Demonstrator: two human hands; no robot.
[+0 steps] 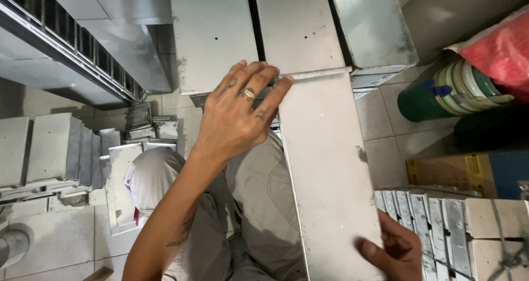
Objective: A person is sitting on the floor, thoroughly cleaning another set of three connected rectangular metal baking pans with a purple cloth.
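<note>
Long sheet-metal panel (325, 170) runs from the lap out to a stack of metal ducts (297, 27) on the tiled floor (386, 121).

Left hand (239, 113): fingers spread flat over the panel's far corner, pressing it, not clenched; ring on one finger.

Right hand (394, 250): grasping the panel's near edge, thumb on top.

Right: green cylinder (424, 100) lying on its side, with rings of white and green tape at its end; contents not visible. Red bag (498, 52) beyond it. Cardboard box (449, 173) below, closed.

Left: folded metal brackets (49, 148) stacked.
</note>
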